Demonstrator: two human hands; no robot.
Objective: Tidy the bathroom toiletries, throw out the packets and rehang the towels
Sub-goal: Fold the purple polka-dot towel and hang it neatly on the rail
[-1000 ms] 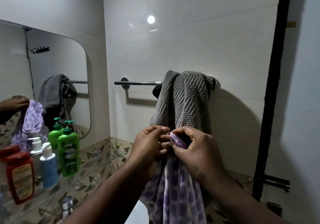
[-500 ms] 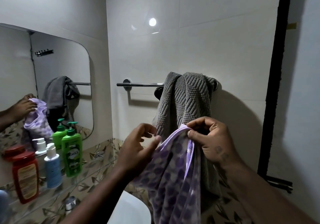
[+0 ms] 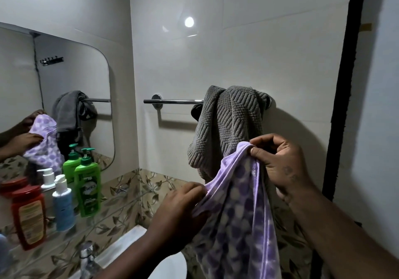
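A purple spotted towel (image 3: 239,220) hangs between my hands in front of the wall. My right hand (image 3: 280,164) pinches its top edge high up, below the rail. My left hand (image 3: 181,211) grips the same edge lower and to the left, so the edge is stretched out at a slant. Behind it a grey ribbed towel (image 3: 228,125) is bunched over the right end of a chrome towel rail (image 3: 172,101). The rail's left half is bare.
On a glass shelf (image 3: 121,205) at the left stand a green pump bottle (image 3: 88,190), a white-and-blue pump bottle (image 3: 62,205) and a red bottle (image 3: 28,216). A mirror (image 3: 64,84) hangs above. A tap (image 3: 87,257) and white basin (image 3: 129,244) lie below. A dark frame (image 3: 343,106) rises at right.
My hands were together on a bunched part of the purple towel. They have moved apart, the right up and the left down and leftward, spreading the towel's edge.
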